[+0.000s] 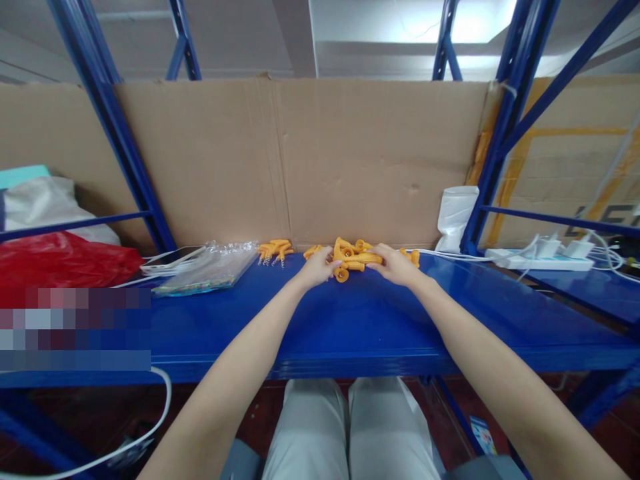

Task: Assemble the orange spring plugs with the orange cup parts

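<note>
A loose heap of orange plastic parts (345, 254) with round cup-shaped ends lies toward the back of the blue shelf. At the heap's left side is my left hand (316, 268), fingers curled and thumb against an orange part. My right hand (396, 265) closes from the other side, with an orange handle-like piece between thumb and fingers. More orange bits show just beyond each hand, partly covered by them. Left of the heap sits a small group of orange corkscrews (276, 250) with metal spirals.
A clear plastic bag (213, 267) lies left on the shelf (345, 327), near a red bag (65, 260). Cardboard (380, 160) stands behind. A white pouch (456, 217) leans at the back right, near a white power strip (543, 260) with cables. Blue posts frame both sides.
</note>
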`<state>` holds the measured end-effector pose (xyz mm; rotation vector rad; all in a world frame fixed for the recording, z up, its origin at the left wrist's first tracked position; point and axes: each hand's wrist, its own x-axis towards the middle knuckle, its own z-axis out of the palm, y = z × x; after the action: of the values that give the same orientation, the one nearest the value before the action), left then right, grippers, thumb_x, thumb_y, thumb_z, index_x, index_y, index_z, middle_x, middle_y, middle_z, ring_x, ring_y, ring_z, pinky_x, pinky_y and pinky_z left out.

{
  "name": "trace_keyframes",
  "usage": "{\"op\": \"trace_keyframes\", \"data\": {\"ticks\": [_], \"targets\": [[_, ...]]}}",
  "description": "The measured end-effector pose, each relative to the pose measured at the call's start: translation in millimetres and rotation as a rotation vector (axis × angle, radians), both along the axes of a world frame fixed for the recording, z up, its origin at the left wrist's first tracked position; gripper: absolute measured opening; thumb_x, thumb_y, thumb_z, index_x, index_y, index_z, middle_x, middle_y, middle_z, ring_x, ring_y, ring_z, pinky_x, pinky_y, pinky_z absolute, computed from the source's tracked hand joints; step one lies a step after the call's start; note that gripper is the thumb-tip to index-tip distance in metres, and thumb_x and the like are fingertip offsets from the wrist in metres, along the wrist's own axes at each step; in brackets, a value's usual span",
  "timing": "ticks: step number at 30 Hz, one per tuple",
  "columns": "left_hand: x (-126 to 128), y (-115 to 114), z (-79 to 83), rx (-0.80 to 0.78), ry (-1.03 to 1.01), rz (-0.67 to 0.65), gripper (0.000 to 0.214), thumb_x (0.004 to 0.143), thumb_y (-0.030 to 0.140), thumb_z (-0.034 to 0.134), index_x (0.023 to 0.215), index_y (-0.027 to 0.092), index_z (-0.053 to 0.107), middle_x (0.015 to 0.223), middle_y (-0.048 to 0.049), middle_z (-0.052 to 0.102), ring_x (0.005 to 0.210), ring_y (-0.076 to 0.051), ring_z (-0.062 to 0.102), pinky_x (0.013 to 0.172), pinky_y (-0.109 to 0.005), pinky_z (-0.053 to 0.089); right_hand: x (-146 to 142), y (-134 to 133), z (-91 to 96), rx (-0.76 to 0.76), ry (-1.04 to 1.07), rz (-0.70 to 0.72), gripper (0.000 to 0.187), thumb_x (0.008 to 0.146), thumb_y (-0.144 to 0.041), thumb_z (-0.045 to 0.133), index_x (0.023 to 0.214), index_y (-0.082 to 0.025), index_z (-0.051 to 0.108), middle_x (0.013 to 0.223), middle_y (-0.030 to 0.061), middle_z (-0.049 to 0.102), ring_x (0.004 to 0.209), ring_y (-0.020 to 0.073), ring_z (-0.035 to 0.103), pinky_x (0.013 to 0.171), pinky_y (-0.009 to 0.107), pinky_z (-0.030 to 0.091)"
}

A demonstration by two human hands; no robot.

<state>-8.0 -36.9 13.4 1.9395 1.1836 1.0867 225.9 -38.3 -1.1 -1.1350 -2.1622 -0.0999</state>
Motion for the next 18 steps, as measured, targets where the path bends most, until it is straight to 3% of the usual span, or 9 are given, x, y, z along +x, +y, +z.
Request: {"op": "trace_keyframes", "data": {"ticks": [5, 8, 11, 18], "targets": [[0, 7, -4.2, -0.01, -0.07, -0.031, 0.012, 0.083, 0.008, 0.063, 0.092, 0.015, 0.057, 0.07, 0.0019, 0.062, 0.048, -0.009, 0.055, 0.049, -0.022, 0.046, -2, 0, -0.7, -0.055, 0.285, 0.016, 0.032, 0.085, -0.039, 0.071, 0.11, -0.019, 0.067, 0.111, 0.0103, 0.07, 0.1, 0.0233, 0.067, 0.089, 0.038, 0.053], [1, 11, -6.4, 0.003, -0.072, -0.04, 0.013, 0.083, 0.007, 0.062, 0.092, 0.014, 0.058, 0.072, 0.0015, 0.063, 0.047, -0.009, 0.054, 0.05, -0.024, 0.048, -7, -6, 3.6, -0.258, 0.468, -0.047, 0.031, 0.091, -0.047, 0.063, 0.102, -0.018, 0.064, 0.09, 0.0061, 0.072, 0.072, 0.0158, 0.067, 0.068, 0.027, 0.053], [1, 12, -7.3, 0.034, -0.072, -0.053, 0.013, 0.082, 0.006, 0.062, 0.092, 0.014, 0.058, 0.075, 0.0011, 0.064, 0.047, -0.007, 0.053, 0.05, -0.023, 0.048, -11, -13, 8.7, -0.477, 0.604, -0.081, 0.034, 0.098, -0.048, 0.051, 0.085, -0.018, 0.059, 0.065, 0.0004, 0.063, 0.049, 0.01, 0.056, 0.048, 0.02, 0.042], [-2, 17, -10.9, 0.098, -0.04, -0.056, 0.011, 0.082, 0.011, 0.064, 0.092, 0.015, 0.061, 0.083, -0.0024, 0.069, 0.061, -0.011, 0.061, 0.063, -0.026, 0.053, -14, -22, 12.8, -0.742, 0.814, 0.009, 0.042, 0.098, -0.047, 0.055, 0.068, -0.018, 0.051, 0.052, -0.0019, 0.054, 0.041, 0.0074, 0.048, 0.04, 0.018, 0.034]]}}
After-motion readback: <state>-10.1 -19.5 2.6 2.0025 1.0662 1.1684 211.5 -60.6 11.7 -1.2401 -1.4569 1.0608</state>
